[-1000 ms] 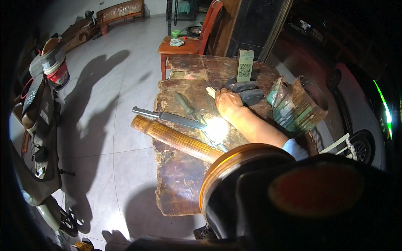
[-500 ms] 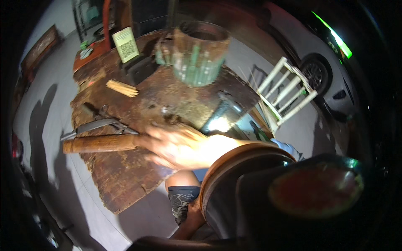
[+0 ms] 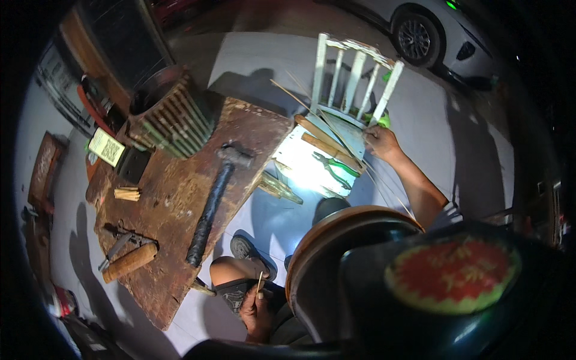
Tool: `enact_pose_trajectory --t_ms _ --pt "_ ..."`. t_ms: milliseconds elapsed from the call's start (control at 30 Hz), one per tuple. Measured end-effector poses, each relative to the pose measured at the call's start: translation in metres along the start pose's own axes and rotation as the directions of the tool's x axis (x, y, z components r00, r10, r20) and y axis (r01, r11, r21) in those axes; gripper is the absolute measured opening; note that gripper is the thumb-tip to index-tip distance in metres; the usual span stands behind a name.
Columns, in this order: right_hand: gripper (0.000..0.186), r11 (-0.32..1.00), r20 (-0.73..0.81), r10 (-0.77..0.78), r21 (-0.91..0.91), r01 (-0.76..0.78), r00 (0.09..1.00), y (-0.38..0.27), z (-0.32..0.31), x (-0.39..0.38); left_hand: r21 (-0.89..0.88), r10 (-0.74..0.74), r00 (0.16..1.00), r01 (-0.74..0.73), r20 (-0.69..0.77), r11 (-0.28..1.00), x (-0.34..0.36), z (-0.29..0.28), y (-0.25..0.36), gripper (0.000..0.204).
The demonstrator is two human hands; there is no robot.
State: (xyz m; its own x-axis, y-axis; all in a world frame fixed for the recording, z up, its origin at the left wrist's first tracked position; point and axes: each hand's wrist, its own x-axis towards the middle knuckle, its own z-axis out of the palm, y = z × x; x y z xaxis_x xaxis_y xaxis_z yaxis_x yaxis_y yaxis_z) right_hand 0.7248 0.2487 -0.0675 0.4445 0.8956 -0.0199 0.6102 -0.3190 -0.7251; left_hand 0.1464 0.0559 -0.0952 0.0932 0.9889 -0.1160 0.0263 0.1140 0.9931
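My left hand (image 3: pixel 257 315) is closed low by my knee, pinching a short thin stick (image 3: pixel 259 282) that points up. At the white chair (image 3: pixel 354 111), my right hand (image 3: pixel 382 143) is closed at the edge of the seat. What its fingers hold, if anything, is too small to make out. Right beside it, long thin rods (image 3: pixel 336 129) lie slanting across the seat. Also on the seat are wooden-handled tools (image 3: pixel 327 139) and green-handled pliers (image 3: pixel 333 168). A hammer (image 3: pixel 211 207) with a black wrapped handle lies on the worn wooden table (image 3: pixel 162 213).
On the table stand a ribbed greenish container (image 3: pixel 174 117) and a card (image 3: pixel 107 147) on a dark holder. A small bundle of sticks (image 3: pixel 127 193) and a wooden-handled blade (image 3: pixel 129 262) lie nearer. A parked car (image 3: pixel 420 39) stands at the far right.
My right hand has gone from the wooden-handled tool on the table to the chair. The view has swung right, showing the hammer and chair seat. My left hand's thin stick now shows.
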Motion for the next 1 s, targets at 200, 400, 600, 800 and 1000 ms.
enact_pose_trajectory --t_ms 200,400,600,800,1000 --pt "0.039 0.940 -0.042 0.106 -0.322 -0.114 0.993 0.175 0.024 -0.036 0.134 0.027 0.999 -0.023 -0.028 0.991 -0.021 0.010 0.000 0.025" --pt "0.035 0.959 0.014 0.093 -0.269 -0.086 0.996 0.260 0.063 -0.073 0.182 -0.032 0.999 0.024 0.040 0.983 -0.026 0.012 -0.006 0.025" --pt "0.023 0.873 0.026 0.230 0.436 -0.218 0.973 0.246 0.057 -0.076 0.174 0.021 0.996 -0.036 0.089 0.984 -0.027 0.017 0.003 0.024" --pt "0.022 0.903 -0.061 0.280 0.357 -0.241 0.958 0.208 0.045 -0.070 0.110 0.115 0.987 -0.128 0.116 0.986 -0.022 0.024 0.008 0.024" --pt "0.023 0.998 -0.232 -0.003 0.060 0.017 0.973 0.215 0.061 -0.068 0.093 0.099 0.992 -0.105 0.072 0.990 -0.028 0.026 0.013 0.024"
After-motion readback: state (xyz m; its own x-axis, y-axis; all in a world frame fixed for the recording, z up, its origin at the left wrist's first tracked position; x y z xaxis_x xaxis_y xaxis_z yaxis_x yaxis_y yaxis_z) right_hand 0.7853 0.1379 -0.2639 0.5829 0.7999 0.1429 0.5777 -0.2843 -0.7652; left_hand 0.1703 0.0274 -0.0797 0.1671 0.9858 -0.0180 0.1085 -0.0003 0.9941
